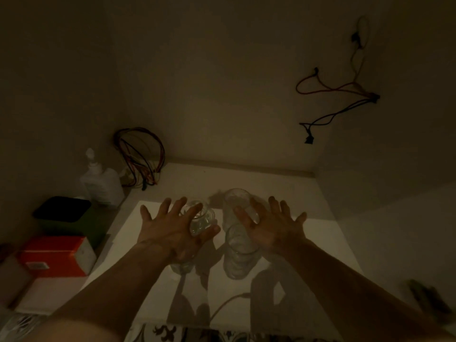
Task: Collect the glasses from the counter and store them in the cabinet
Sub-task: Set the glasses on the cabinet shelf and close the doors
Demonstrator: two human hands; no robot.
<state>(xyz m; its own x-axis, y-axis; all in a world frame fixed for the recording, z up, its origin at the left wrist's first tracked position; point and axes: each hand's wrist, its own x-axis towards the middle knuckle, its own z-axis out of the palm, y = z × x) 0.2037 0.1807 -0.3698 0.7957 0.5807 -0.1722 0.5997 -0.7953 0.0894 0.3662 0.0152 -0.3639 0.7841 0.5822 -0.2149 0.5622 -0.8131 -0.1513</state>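
I see a white shelf [308, 208] with walls on three sides, and I think this is the inside of the cabinet. The light is very dim.

Four glasses stand close together in the middle of it. The tall glass [235, 203] is at the back on the right. The front glass [238, 253] stands just before it. On the left is the ribbed glass [203, 217], and one more low glass [182, 266] peeks out under my left wrist. All of them look empty to me, with nothing to drink inside.

My left hand [172, 228] is above the ribbed glass with its fingers spread wide apart. I cannot tell if it touches the glass. My right hand [269, 225] is beside the tall glass, fingers spread apart too, gripping nothing.

So I guess these four glasses are already put away. I cannot see the counter, so I do not know if more wait there.

At the left side are a green box with a dark lid [66, 213], an orange box [54, 255] and a white bottle [101, 183]. I cannot see inside them.
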